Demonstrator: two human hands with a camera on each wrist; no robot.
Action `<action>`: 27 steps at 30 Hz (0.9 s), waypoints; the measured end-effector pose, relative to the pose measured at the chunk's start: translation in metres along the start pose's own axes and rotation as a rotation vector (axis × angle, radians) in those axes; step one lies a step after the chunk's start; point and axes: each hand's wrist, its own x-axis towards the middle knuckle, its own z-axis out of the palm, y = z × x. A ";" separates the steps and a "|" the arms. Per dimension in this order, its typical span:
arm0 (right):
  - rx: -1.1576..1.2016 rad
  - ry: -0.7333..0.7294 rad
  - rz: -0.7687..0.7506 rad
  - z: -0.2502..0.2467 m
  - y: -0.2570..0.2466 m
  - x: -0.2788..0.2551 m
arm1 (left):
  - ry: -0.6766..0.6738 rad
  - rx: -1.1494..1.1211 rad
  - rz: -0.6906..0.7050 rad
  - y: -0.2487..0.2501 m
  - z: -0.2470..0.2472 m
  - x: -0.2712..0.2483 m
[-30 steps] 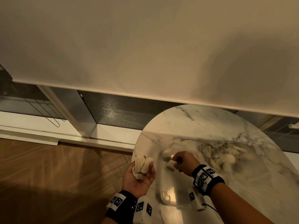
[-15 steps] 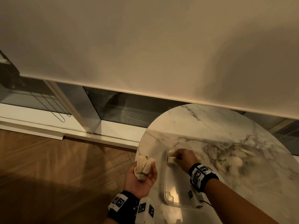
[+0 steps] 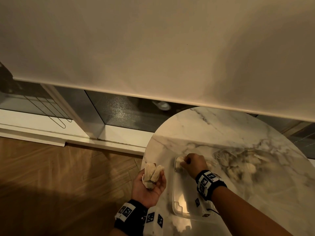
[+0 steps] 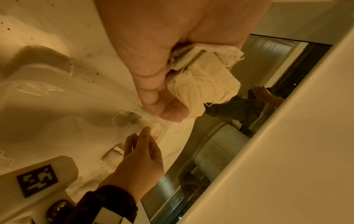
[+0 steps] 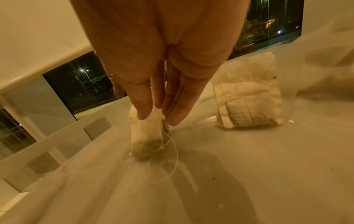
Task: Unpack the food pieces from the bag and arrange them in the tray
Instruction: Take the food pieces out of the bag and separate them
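Note:
My left hand (image 3: pixel 150 182) is palm up beside the table's left edge and grips a bundle of pale tea bags (image 3: pixel 152 172), wound with string in the left wrist view (image 4: pixel 203 78). My right hand (image 3: pixel 190 163) is at the far end of the clear plastic tray (image 3: pixel 179 208). It pinches one tea bag (image 5: pixel 146 139) by its top and holds it upright on the tray floor, string trailing. More tea bags (image 5: pixel 249 109) lie just to the right, seen through clear plastic. The clear bag (image 3: pixel 238 166) with several tea bags lies right of the tray.
The round marble table (image 3: pixel 213 130) stands close to a window with a lowered blind (image 3: pixel 153 48). Wooden floor (image 3: pixel 68 167) lies to the left, below my left hand. The tray's near half is bare.
My right hand has carried its tea bag a little farther toward the tray's far end and lowered it. My left hand keeps the same bundle in about the same place.

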 end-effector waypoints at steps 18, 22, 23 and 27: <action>-0.025 -0.060 0.063 -0.006 0.004 -0.021 | -0.016 0.078 -0.008 -0.006 0.005 0.003; 0.164 0.035 -0.144 -0.022 -0.011 -0.050 | -0.044 0.112 -0.012 -0.011 0.008 0.000; 0.228 0.039 -0.222 -0.027 -0.019 -0.060 | -0.056 0.123 -0.016 -0.013 0.009 0.000; 0.328 -0.031 -0.345 -0.037 -0.035 -0.082 | -0.105 0.158 -0.042 -0.021 0.013 -0.003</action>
